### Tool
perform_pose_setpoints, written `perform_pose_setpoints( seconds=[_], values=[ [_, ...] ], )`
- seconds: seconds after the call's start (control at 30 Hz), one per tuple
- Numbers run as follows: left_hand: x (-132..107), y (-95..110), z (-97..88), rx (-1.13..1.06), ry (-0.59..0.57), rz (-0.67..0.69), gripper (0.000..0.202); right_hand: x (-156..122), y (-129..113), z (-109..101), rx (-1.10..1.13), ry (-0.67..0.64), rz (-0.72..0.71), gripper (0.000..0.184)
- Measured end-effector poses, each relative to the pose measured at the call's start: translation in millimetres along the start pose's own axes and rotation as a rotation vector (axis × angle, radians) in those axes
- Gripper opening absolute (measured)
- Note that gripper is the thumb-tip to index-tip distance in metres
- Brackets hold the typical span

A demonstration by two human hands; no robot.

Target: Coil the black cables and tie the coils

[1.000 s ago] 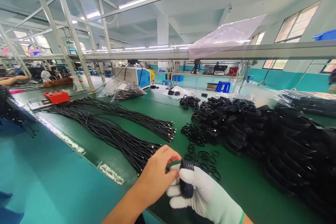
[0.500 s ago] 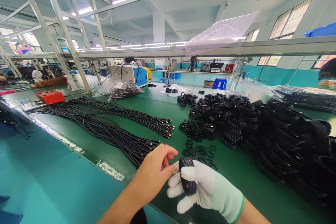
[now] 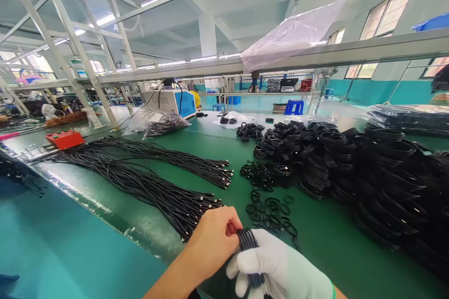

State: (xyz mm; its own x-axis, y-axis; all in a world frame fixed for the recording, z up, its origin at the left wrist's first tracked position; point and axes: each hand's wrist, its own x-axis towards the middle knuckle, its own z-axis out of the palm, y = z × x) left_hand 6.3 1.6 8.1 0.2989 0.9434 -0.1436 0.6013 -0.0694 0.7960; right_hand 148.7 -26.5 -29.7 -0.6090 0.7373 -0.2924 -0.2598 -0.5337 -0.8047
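My right hand [image 3: 277, 261], in a white glove with a pale green cuff, is closed around a coiled black cable [image 3: 247, 239] low in the middle of the view. The coil stands on edge, its turns pressed together. From the left, my bare left hand [image 3: 215, 236] pinches at the coil's upper edge with curled fingers; the exact grip is partly hidden. Just beyond lie loose black rings [image 3: 270, 210] on the green table [image 3: 217, 140]. Straight black cables [image 3: 147, 187] with metal-tipped ends lie beside my left hand.
A large heap of coiled black cables [image 3: 329, 163] covers the right side. A red box [image 3: 65, 139] sits at the left edge, and a plastic bag [image 3: 154, 121] of dark items lies farther back. Behind it stands a blue-and-white machine [image 3: 175, 102]. A shelf beam [image 3: 210, 66] crosses above.
My left hand has moved right and closed its fingers at the coil. The right hand, still holding the coil, sits slightly lower. The view has shifted a little.
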Motion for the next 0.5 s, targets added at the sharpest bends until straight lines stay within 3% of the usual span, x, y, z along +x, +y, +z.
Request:
perform_pose_setpoints(
  seconds=[0.07,0.17,0.27,0.37,0.5],
  values=[
    [3.5,1.1,-4.1,0.000,0.002,0.017,0.006,-1.2,-3.3,-5.0,0.076,-0.010,-0.016,0.022],
    [11.8,-1.9,-15.4,-0.077,0.035,0.055,0.023,-9.1,-18.1,-22.7,0.261,0.005,-0.083,0.032],
    [20.5,-9.7,-21.4,-0.025,0.098,0.073,0.013,-21.8,-37.1,-42.3,0.349,0.042,-0.155,0.037],
    [26.2,-16.6,-12.9,0.164,0.061,0.133,0.010,-28.7,-44.9,-53.0,0.351,0.034,-0.182,0.038],
    [28.2,-19.9,16.2,0.315,-0.012,0.238,0.012,-23.2,-36.6,-54.9,0.351,0.042,-0.178,0.039]
  ],
)
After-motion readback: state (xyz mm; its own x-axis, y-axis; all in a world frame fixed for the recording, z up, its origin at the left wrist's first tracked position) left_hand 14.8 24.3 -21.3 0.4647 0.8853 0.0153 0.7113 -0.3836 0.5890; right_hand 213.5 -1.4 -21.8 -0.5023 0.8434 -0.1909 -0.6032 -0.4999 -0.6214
